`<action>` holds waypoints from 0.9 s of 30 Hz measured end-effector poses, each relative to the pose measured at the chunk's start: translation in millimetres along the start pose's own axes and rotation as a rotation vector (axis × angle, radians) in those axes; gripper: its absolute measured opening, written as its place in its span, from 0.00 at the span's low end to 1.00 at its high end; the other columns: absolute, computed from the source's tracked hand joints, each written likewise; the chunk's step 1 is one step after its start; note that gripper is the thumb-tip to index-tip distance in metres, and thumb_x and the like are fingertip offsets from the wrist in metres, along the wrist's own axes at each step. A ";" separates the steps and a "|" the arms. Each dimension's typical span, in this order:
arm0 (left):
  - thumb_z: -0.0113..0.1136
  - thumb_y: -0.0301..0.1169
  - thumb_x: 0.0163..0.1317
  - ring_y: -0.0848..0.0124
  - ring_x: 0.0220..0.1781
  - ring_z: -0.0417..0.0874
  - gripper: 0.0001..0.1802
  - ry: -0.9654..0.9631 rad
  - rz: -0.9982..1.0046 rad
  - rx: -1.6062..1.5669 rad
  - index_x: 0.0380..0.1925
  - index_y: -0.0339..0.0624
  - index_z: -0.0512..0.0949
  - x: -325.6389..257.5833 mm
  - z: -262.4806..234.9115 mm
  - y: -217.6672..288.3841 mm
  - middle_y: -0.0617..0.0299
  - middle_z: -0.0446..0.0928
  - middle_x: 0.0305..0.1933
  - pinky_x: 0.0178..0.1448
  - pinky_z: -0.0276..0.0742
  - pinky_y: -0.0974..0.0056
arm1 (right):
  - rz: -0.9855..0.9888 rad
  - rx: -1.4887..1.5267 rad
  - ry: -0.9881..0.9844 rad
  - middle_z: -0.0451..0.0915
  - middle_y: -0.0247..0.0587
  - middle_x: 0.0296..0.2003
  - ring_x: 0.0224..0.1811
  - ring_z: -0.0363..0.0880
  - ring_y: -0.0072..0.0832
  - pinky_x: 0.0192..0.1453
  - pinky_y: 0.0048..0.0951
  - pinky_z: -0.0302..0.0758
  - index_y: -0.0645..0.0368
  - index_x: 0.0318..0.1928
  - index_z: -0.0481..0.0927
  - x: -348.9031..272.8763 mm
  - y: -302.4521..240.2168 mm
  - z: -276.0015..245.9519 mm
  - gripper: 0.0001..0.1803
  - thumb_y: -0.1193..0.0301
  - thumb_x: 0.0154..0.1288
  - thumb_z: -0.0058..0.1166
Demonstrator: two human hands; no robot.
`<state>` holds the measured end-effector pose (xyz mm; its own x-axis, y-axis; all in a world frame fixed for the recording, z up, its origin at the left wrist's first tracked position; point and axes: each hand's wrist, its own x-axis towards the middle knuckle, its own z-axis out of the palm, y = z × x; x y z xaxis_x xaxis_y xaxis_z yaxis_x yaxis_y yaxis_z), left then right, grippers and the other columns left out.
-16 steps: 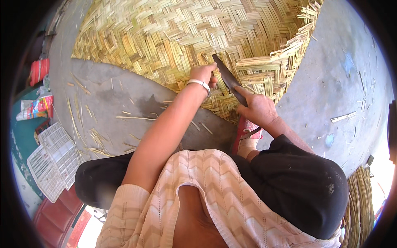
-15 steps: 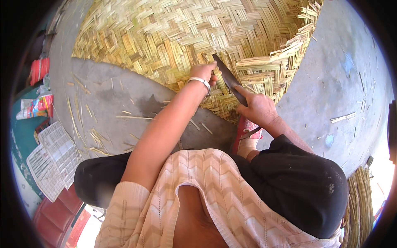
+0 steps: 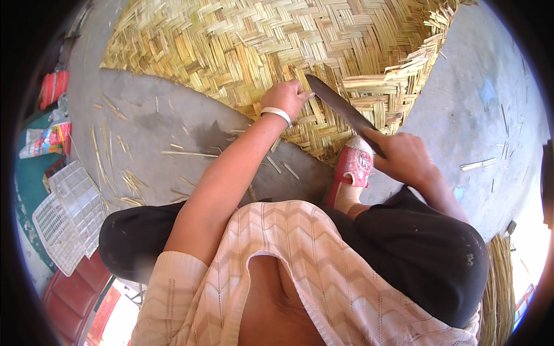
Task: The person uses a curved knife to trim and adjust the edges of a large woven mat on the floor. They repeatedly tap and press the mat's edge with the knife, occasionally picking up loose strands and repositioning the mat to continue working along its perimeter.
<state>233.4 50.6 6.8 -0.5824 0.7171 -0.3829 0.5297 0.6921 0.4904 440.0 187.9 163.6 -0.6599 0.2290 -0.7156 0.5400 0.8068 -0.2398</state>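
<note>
A large woven mat (image 3: pixel 231 52) of pale yellow-green split strips lies on the floor ahead, its right side curling upward in loose ends. My right hand (image 3: pixel 405 157) is closed around the near end of a long, dark, flat-bladed knife (image 3: pixel 340 106). The blade slants to the upper left across the mat, with its rounded tip beside my left hand (image 3: pixel 286 98). That hand, with a pale bangle at the wrist, rests at the mat's near edge. Its fingers are curled closed; what they hold is hidden.
My foot in a red shoe (image 3: pixel 356 164) stands by the mat's near corner. Loose strips (image 3: pixel 133 184) litter the grey floor. At left are a white plastic crate (image 3: pixel 72 210), a red seat (image 3: pixel 78 294) and a colourful packet (image 3: pixel 46 140). A straw bundle (image 3: pixel 497 288) stands lower right.
My right hand has drawn back to the right and slightly down with the knife, so more of its blade shows. My left hand has shifted only slightly, its fingers still curled.
</note>
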 end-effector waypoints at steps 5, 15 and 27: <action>0.64 0.46 0.59 0.51 0.33 0.83 0.16 0.030 -0.021 -0.032 0.31 0.44 0.81 -2.0 6.0 4.2 0.50 0.82 0.29 0.38 0.78 0.51 | -0.026 0.086 -0.028 0.84 0.46 0.32 0.36 0.82 0.42 0.42 0.41 0.77 0.45 0.60 0.77 -18.6 24.8 -21.3 0.29 0.69 0.53 0.54; 0.64 0.31 0.60 0.71 0.25 0.84 0.10 -0.092 -0.207 -0.828 0.36 0.35 0.78 -1.6 10.6 36.7 0.58 0.81 0.27 0.27 0.77 0.65 | -0.195 0.996 0.052 0.80 0.33 0.49 0.47 0.74 0.16 0.55 0.23 0.73 0.57 0.65 0.73 -4.0 31.3 10.2 0.32 0.80 0.56 0.56; 0.61 0.28 0.64 0.70 0.31 0.89 0.09 -0.494 -0.205 -0.874 0.27 0.39 0.73 -4.0 8.8 18.1 0.63 0.80 0.27 0.28 0.80 0.71 | -0.206 1.039 0.073 0.75 0.27 0.47 0.41 0.68 0.13 0.44 0.17 0.67 0.57 0.66 0.71 -2.2 30.5 20.0 0.33 0.82 0.57 0.54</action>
<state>250.7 60.9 10.3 -0.1877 0.6826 -0.7063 -0.3014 0.6444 0.7028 468.4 201.1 144.8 -0.8009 0.2005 -0.5642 0.5724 -0.0201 -0.8197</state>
